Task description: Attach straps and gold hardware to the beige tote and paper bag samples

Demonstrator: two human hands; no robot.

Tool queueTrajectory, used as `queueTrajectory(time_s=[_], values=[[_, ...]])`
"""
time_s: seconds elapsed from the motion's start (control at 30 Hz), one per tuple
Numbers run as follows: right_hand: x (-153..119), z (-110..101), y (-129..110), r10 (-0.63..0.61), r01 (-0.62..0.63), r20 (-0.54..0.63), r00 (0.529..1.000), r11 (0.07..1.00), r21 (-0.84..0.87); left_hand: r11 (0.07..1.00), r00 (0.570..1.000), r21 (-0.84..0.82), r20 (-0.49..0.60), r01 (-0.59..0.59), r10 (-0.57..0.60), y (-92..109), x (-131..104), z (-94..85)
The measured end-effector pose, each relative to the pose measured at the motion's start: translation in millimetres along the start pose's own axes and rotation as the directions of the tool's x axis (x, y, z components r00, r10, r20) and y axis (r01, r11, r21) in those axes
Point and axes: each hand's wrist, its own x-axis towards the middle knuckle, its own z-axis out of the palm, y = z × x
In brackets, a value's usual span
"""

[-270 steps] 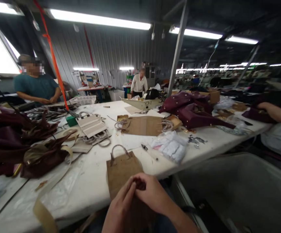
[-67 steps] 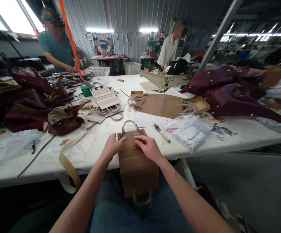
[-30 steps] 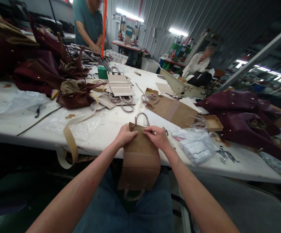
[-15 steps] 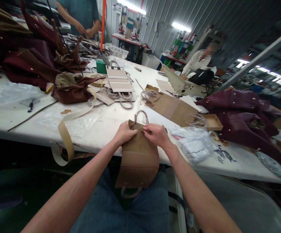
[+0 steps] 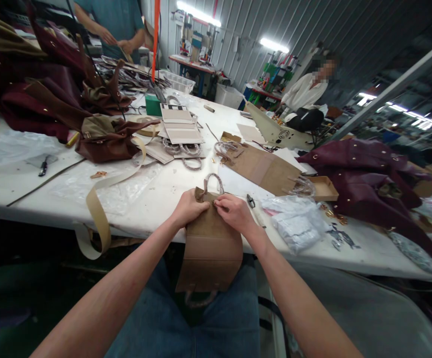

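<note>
A brown bag panel (image 5: 210,271) with wrapped handles at both ends hangs over the table's front edge onto my lap. My left hand (image 5: 190,208) is closed on the panel's upper left edge, thumb on top. At the panel's upper part my right hand (image 5: 234,211) pinches a small metal fitting (image 5: 215,202), mostly hidden by the fingertips. The far handle (image 5: 213,180) stands up just beyond both hands. A small dark-headed hand tool (image 5: 251,201) lies on the table to the right of my right hand.
Stacked beige panels with handles (image 5: 180,127) lie ahead. Another brown panel (image 5: 264,166) and a plastic-wrapped packet (image 5: 294,223) are at right. Burgundy bags (image 5: 365,169) and brown ones (image 5: 104,144) flank the white table (image 5: 156,199). A tan strap (image 5: 98,214) hangs off its edge. Two people work beyond.
My right hand has shifted slightly left and down over the panel, and its fingers now cover more of the fitting. The hand tool shows more fully. My view has moved slightly.
</note>
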Motion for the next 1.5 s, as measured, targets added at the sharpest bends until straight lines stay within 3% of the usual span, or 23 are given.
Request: queueTrajectory(time_s=[0.2, 0.37, 0.67, 0.87, 1.23, 1.33, 1.4, 1.47, 1.5], values=[[4, -7, 0, 0.041, -0.039, -0.013, 0.999, 0.996, 0.085, 0.999, 1.000, -0.026, -0.003, 0.029, -0.029, 2, -2, -0.7], [5, 0, -5, 0.055, -0.056, -0.034, 0.998, 0.998, -0.008, 1.000, 1.000, -0.020, -0.001, 0.008, -0.008, 1, 0, -1.0], [9, -3, 0, -0.013, 0.015, 0.055, 0.998, 0.999, -0.042, 1.000, 1.000, -0.007, 0.003, -0.025, 0.025, 3, -4, -1.2], [10, 1, -3, -0.029, 0.032, 0.036, 0.999, 0.996, -0.088, 0.998, 0.998, 0.029, -0.007, -0.054, 0.055, 1, -4, -0.9], [3, -3, 6, -0.166, 0.180, 0.117, 0.979, 0.976, -0.119, 0.993, 0.993, -0.002, 0.017, -0.114, 0.114, -1, -7, -2.9], [-5, -6, -3, -0.100, 0.100, 0.016, 0.995, 0.995, -0.018, 0.994, 0.996, -0.071, 0.012, -0.083, 0.084, 2, -11, -3.2], [-9, -9, -9, 0.023, -0.015, -0.166, 0.986, 0.999, 0.049, 0.986, 0.999, -0.161, 0.023, -0.036, 0.040, 4, -13, -2.8], [-8, -15, -11, 0.193, -0.160, -0.340, 0.920, 0.979, 0.124, 0.972, 0.999, -0.235, 0.052, 0.011, 0.002, 5, -14, -2.4], [-6, -19, -11, 0.285, -0.233, -0.360, 0.888, 0.956, 0.180, 0.966, 0.997, -0.257, 0.071, 0.027, -0.009, 6, -15, -2.3]])
